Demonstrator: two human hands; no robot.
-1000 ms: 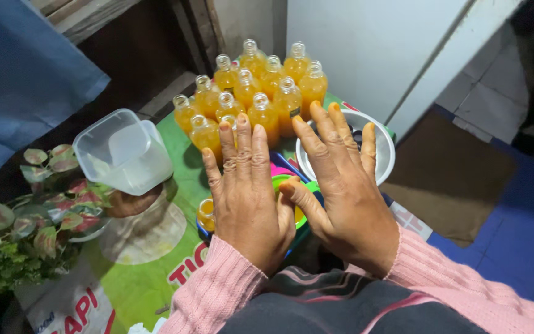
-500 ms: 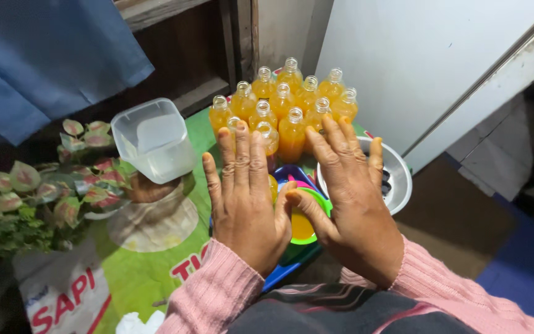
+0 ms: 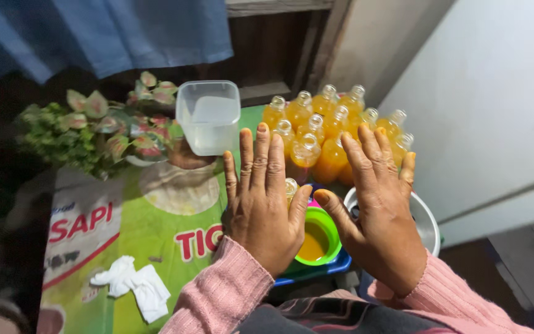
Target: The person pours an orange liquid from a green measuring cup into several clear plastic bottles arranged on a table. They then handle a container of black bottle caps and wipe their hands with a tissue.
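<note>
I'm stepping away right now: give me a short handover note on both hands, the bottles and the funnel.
Left hand: open, fingers spread, palm down, holding nothing, above the table's near edge.
Right hand: open, empty, beside it, over the white bowl.
Green funnel: between the two thumbs, orange liquid inside, sitting over a blue tray.
Orange bottles: clustered behind the hands, filled, uncapped as far as visible.
Clear tub: to the left by the plant. White cloth on the green mat.
Done: bottles filled. Left: caps, none visible.
</note>
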